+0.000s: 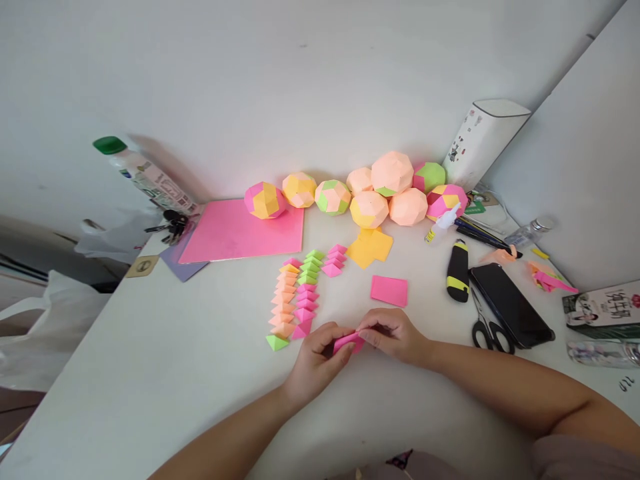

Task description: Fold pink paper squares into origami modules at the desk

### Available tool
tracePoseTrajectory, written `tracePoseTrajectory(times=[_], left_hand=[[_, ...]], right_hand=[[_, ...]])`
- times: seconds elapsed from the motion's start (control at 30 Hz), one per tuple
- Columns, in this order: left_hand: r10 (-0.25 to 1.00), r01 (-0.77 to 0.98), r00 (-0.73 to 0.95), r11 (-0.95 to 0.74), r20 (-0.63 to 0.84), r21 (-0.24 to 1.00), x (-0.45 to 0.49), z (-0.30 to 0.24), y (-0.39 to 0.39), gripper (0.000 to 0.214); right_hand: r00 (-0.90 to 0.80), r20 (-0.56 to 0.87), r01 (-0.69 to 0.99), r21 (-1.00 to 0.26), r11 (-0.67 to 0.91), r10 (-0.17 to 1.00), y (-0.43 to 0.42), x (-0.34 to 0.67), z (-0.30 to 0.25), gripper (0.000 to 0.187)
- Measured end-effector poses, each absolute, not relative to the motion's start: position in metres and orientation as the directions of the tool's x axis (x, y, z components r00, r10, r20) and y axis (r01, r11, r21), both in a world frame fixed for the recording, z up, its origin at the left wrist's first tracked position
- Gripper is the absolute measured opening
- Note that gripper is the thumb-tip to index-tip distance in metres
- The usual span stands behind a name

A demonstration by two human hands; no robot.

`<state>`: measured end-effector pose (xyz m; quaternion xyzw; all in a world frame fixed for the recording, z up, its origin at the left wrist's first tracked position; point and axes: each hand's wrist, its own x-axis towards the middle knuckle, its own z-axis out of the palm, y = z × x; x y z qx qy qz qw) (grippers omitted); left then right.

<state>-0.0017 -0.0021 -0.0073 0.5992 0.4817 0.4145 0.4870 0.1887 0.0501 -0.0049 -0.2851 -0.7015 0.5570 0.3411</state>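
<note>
My left hand (316, 360) and my right hand (396, 335) meet over the white table (150, 373), both pinching a small folded pink paper piece (349, 343) between their fingers. Just left of my hands lie rows of folded paper units (299, 295) in orange, green and pink. A flat pink paper square (389, 291) lies just beyond my right hand, and yellow paper squares (370, 247) lie farther back.
Several paper polyhedron balls (370, 193) line the wall. A large pink sheet (243, 230), keys (170, 227) and a green-capped bottle (145, 175) sit back left. At right are a utility knife (457, 270), scissors (487, 327), a black phone (511, 304) and a white box (485, 137).
</note>
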Motion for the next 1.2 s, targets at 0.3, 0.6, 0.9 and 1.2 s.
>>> tracePoseTrajectory(times=[0.3, 0.6, 0.9, 1.2], left_hand=[[0.986, 0.157, 0.167, -0.011, -0.016, 0.988, -0.0029, -0.0121, -0.0028, 0.02], [0.991, 0.1, 0.12, 0.039, -0.051, 0.994, -0.0018, -0.0123, -0.0037, 0.024], [0.993, 0.067, 0.107, 0.037, -0.044, 0.997, -0.0026, -0.0127, -0.0029, 0.027], [0.993, 0.061, 0.115, 0.024, -0.031, 0.998, -0.0023, -0.0123, -0.0023, 0.027]], right_hand=[[-0.61, 0.111, 0.08, -0.976, 0.201, 0.785, 0.0482, 0.1872, -0.0048, 0.02], [-0.605, 0.107, 0.045, -0.985, 0.168, 0.789, 0.0476, 0.1886, -0.0088, 0.018], [-0.621, 0.111, 0.035, -0.985, 0.169, 0.776, 0.0482, 0.1892, -0.0107, 0.02], [-0.629, 0.065, 0.054, -0.99, 0.127, 0.775, 0.0487, 0.1891, -0.0101, 0.021]])
